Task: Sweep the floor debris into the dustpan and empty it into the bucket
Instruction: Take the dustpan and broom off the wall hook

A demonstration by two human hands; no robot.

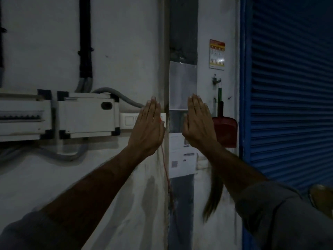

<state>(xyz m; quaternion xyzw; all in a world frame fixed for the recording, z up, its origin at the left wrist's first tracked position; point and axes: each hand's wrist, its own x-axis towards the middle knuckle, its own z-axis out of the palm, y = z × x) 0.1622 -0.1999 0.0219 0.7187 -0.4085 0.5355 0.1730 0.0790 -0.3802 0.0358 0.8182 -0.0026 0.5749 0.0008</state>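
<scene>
— What are the hands doing?

— Both are raised in front of the white wall [126, 42], backs toward the camera, fingers straight and held close together, holding nothing. The left hand [146, 128] sits in front of a white switch plate [128, 120]; whether it touches the plate I cannot tell. The right hand [198, 126] is up before a column of pale papers [182, 85] fixed to a dark vertical strip.

— And the dustpan?

— A dark red plastic dustpan [226, 130] hangs on the wall just right of the right hand, pan downward, its dark handle pointing up. A green handle [219, 94] hangs above it from a small metal hook [215, 80]. Lower down, partly behind the right forearm, brownish broom bristles [213, 197] trail down, blurred.

— What else is around?

— To the left, a white electrical box [86, 116] with black corner pieces, another panel beside it, and grey cables [115, 93] running into it; black conduit [85, 37] climbs the wall above. A thin red wire [165, 170] hangs below the switch plate. A red and yellow notice [217, 55] is stuck above the hook. At the far right stands a blue ribbed roller shutter [292, 87]. The light is dim. No bucket shows in this view.
</scene>
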